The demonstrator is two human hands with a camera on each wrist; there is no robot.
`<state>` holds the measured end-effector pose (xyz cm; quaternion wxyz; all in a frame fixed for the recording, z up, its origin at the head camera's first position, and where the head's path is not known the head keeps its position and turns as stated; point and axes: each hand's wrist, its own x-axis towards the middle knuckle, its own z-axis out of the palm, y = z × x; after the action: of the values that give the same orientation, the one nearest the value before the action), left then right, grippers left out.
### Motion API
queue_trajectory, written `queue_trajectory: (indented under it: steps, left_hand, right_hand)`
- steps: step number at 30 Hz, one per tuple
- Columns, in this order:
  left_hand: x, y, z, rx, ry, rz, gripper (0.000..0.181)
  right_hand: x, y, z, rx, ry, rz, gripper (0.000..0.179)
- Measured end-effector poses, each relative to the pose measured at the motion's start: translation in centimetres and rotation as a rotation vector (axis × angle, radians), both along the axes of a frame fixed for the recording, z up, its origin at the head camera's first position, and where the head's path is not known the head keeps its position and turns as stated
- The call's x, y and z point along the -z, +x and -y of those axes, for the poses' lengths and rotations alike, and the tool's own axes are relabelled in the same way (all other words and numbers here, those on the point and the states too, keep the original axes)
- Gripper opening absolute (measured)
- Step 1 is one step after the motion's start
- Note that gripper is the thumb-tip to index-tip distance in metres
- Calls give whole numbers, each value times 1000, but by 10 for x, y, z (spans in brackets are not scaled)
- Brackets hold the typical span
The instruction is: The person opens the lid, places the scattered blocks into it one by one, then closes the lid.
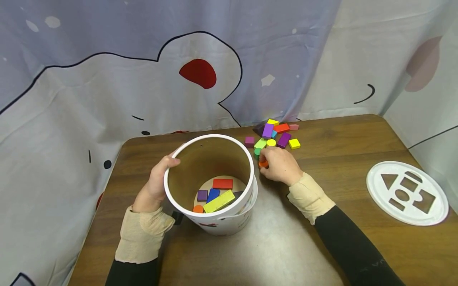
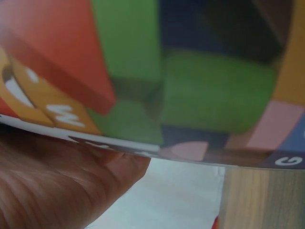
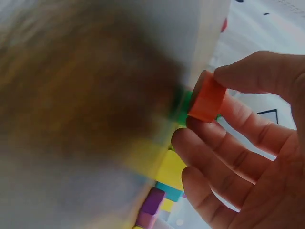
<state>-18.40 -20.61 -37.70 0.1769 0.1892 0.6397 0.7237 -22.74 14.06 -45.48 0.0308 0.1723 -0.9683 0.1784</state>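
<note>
My left hand [image 1: 156, 183] grips a tall white bucket [image 1: 229, 225] at its left rim, thumb hooked over the edge and fingers hidden outside. In the left wrist view that hand [image 2: 71, 176] lies against the printed bucket wall [image 2: 209, 90]. Inside the bucket are several blocks, among them a red block [image 1: 222, 184], a long yellow block [image 1: 219, 201] and an orange round block [image 1: 198, 209]. Right of the bucket, my right hand [image 1: 280, 165] pinches an orange cylinder block [image 3: 209, 98] between thumb and fingers, close beside a green cylinder [image 1: 257, 153].
Behind the right hand lies a pile of coloured blocks, with a purple block [image 1: 268, 130] on top and a yellow block [image 1: 294, 143] at its right. A white lid [image 1: 375, 174] with shaped holes lies at the table's right. Patterned curtain [image 1: 143, 91] hangs behind the table.
</note>
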Motion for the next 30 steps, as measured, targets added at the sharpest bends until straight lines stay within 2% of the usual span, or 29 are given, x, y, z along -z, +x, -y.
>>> queue_trajectory:
  steps: [7, 10, 13, 18, 22, 26, 30]
  left_hand:
    - [2, 2, 1, 11, 20, 9, 58]
    - [2, 3, 2, 17, 22, 3, 56]
    - [1, 2, 2, 26, 22, 0, 56]
    - [0, 0, 2, 27, 15, -1, 55]
    - [-1, 0, 2, 21, -9, -3, 60]
    - [-1, 1, 1, 19, -13, 3, 61]
    - [-1, 0, 1, 11, -5, 13, 58]
  right_hand:
    - [-20, 10, 1, -8, -148, -25, 16]
    - [-38, 16, 1, -42, -220, -76, 15]
    - [-64, 23, 2, -77, -293, -158, 14]
    - [-106, 37, 5, -150, -431, -294, 13]
    - [-133, 49, 12, -218, -514, -349, 14]
    - [-152, 60, 24, -318, -555, -362, 16]
    - [-160, 64, 40, -407, -537, -353, 16]
